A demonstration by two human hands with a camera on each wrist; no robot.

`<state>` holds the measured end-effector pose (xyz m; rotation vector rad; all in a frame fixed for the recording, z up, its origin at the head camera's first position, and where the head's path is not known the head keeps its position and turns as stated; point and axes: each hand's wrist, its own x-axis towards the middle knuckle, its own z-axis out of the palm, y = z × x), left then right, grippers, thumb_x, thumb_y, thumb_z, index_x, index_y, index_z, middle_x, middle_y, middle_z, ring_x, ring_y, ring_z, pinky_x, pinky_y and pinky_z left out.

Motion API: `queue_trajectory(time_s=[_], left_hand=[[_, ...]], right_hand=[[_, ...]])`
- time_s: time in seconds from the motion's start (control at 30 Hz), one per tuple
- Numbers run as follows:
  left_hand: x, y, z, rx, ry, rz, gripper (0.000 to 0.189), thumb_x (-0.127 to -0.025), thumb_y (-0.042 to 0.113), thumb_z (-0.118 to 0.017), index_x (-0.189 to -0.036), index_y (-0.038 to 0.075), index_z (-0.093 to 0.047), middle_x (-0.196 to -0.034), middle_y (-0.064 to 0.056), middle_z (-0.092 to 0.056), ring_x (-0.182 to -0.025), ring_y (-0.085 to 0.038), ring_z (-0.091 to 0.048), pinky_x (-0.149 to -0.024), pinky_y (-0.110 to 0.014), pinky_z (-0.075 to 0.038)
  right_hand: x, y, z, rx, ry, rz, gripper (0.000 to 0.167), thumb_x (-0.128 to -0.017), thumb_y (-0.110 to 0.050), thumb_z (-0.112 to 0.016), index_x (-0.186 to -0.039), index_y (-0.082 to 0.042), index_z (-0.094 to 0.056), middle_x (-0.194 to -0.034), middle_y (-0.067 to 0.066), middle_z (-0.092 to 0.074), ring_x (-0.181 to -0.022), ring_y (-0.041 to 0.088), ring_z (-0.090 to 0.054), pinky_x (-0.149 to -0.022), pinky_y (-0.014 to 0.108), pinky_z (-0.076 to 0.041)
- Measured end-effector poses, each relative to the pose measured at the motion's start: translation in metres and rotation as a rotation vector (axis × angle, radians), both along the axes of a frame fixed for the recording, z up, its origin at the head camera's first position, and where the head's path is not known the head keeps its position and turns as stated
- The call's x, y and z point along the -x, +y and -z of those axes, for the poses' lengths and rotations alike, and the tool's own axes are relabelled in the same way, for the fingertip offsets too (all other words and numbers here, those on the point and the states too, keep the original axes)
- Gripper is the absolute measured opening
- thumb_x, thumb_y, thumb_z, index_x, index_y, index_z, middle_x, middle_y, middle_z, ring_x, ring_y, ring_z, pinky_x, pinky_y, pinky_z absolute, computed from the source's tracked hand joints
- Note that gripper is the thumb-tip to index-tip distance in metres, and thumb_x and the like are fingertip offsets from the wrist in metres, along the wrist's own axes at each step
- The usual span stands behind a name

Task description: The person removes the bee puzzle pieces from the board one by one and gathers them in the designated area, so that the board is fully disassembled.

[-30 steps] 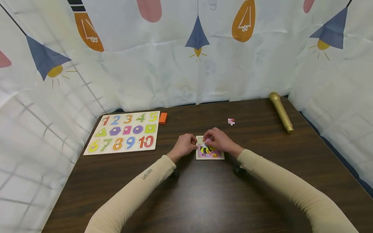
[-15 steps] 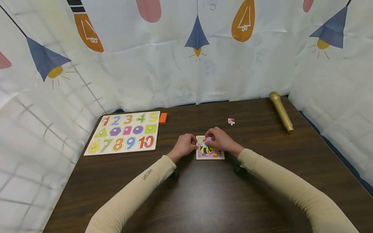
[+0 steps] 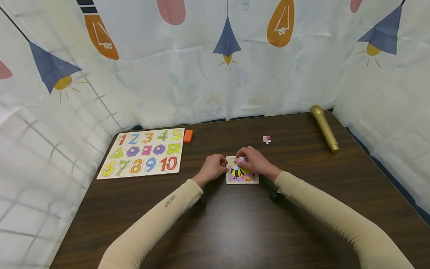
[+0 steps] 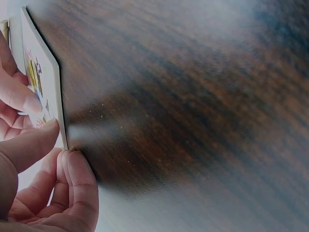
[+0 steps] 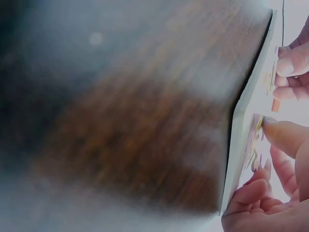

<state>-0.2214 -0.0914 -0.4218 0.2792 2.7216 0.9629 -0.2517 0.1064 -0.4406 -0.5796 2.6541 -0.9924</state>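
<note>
Two hands at a small square puzzle board (image 3: 242, 182), which lies flat in the middle of the bench (image 3: 228, 224).
The left hand (image 3: 215, 166) has a narrow grip: thumb above and curled fingers outside, it holds the board's left edge, pale and thin. The right hand (image 3: 253, 162) has also a narrow grip, its bent fingers pinching a pink piece (image 3: 240, 160) at the upper part of the printed bee picture. Beyond lies a loose puzzle piece (image 3: 267, 139) with a rounded knob, apart from the board. The bench is dark brown, wood-grained, with a soft shine. To the left is a flat number board (image 3: 140, 144), with an orange block (image 3: 188, 136) just beside; to the right, a smooth golden microphone (image 3: 324, 129).
</note>
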Motion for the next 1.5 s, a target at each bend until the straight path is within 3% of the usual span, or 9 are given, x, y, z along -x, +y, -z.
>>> queue_trajectory(time_s=[1.0,1.5], left_hand=[[-0.0008,0.0016,-0.0034,0.003,-0.026,-0.009,0.021,-0.086,0.009,-0.074,-0.104,0.0,-0.068,-0.087,-0.008,-0.059,-0.08,-0.021,-0.052,-0.074,-0.031,-0.048],[-0.0017,0.0042,-0.0056,0.02,-0.036,-0.008,0.02,-0.086,0.009,-0.073,-0.103,-0.001,-0.067,-0.085,-0.007,-0.058,-0.078,-0.02,-0.053,-0.072,-0.029,-0.048]], right_hand=[[0.0015,0.0061,-0.0029,0.015,-0.011,-0.066,0.022,-0.095,-0.013,-0.063,-0.116,-0.011,-0.058,-0.105,0.007,-0.051,-0.094,0.022,-0.048,-0.081,0.034,-0.046],[0.0023,0.0074,-0.0044,-0.001,-0.005,-0.074,0.025,-0.093,-0.015,-0.067,-0.116,-0.011,-0.061,-0.105,0.007,-0.051,-0.092,0.022,-0.049,-0.08,0.034,-0.045]])
